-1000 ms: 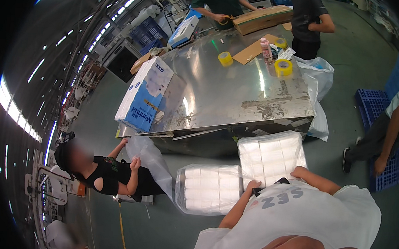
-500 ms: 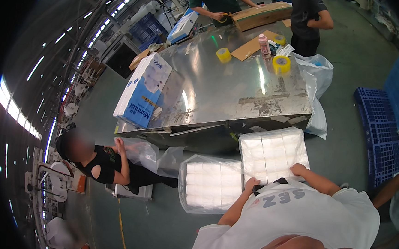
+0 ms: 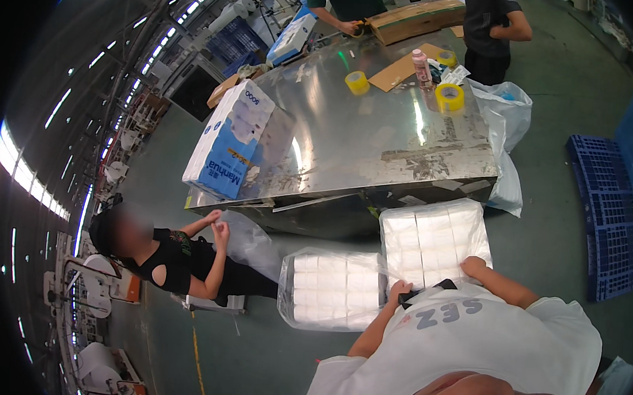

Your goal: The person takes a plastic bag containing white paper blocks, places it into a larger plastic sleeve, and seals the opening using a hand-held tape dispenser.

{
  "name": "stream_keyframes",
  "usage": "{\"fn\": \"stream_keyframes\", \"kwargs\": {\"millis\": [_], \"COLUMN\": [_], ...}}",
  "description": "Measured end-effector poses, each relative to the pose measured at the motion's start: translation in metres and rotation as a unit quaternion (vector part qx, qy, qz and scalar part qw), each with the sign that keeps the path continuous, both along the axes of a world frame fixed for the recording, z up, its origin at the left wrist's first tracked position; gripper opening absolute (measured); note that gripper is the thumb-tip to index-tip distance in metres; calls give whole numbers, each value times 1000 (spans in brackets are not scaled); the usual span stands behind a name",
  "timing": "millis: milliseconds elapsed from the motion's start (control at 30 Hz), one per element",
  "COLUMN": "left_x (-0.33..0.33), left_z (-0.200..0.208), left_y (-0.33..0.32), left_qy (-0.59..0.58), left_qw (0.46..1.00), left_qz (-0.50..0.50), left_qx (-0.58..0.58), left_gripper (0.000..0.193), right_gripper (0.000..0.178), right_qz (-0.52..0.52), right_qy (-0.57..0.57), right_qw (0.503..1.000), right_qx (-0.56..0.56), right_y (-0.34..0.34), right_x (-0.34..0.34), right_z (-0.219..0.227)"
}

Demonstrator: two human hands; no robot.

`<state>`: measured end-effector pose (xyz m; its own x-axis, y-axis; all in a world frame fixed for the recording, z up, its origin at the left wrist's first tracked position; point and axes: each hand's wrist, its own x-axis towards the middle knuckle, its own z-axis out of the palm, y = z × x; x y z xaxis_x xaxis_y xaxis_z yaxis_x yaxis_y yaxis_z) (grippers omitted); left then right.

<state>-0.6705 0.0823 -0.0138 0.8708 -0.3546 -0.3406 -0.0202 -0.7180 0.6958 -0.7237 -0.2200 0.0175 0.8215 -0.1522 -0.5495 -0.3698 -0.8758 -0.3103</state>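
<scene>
A clear plastic bag (image 3: 437, 237) packed with rows of white tissue packs lies in front of me, by the near side of the metal table. My left hand (image 3: 400, 291) is closed on the bag's near left corner. At its near right edge, my right hand (image 3: 474, 267) pinches the film with curled fingers. The plastic is drawn up between the two hands, close to my shirt. Touching it on the left is a second clear bag (image 3: 336, 288) filled with similar white packs.
The metal table (image 3: 328, 139) carries a blue-and-white tissue package (image 3: 228, 144), yellow tape rolls (image 3: 450, 97) and a pink bottle (image 3: 421, 67). A person (image 3: 180, 261) at left handles plastic film. Two others stand at the far side. Blue pallets (image 3: 612, 218) stand at right.
My hands keep nearly the same place on the bag. The person at left has raised both hands with the film. One far worker's hand has lifted off the brown cardboard.
</scene>
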Motion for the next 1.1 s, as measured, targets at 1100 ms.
{"fn": "stream_keyframes", "kwargs": {"millis": [1100], "left_x": [0], "left_z": [-3], "left_y": [1], "left_qy": [-11], "left_qw": [1000], "left_qz": [-5], "left_qx": [8], "left_gripper": [37], "right_gripper": [40], "right_qz": [-5], "right_qy": [-40], "right_qw": [999], "right_qx": [-14], "right_y": [5], "right_x": [-8], "right_z": [-2]}}
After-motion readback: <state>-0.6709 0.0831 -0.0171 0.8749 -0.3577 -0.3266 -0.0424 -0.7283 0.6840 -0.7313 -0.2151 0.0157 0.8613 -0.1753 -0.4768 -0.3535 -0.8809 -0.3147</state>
